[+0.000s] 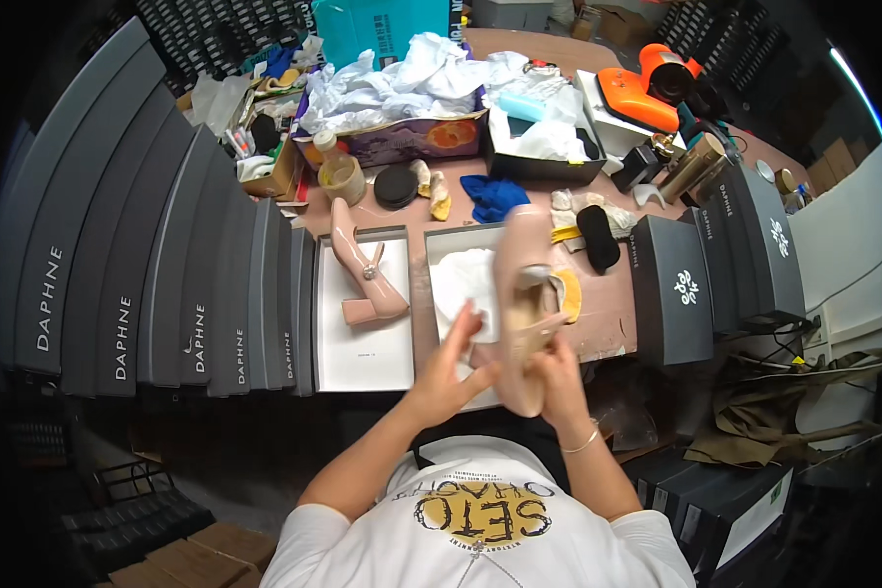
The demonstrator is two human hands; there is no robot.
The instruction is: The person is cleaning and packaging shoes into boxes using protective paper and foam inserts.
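My right hand [559, 377] grips a pale pink heeled shoe [524, 294], held sole-up over an open grey shoebox [433, 245] lined with white tissue paper [465, 279]. My left hand [453, 367] rests against the shoe's side near its heel, fingers spread. The matching pink shoe [363, 279] lies on its side in a white-lined box lid [363, 353] to the left.
A row of dark grey shoeboxes [167, 284] stands at the left, more grey boxes [671, 289] at the right. The back of the brown table holds crumpled white paper [402, 83], a blue cloth [492, 196], black insoles [598, 240], a jar [343, 178] and an orange tool [637, 93].
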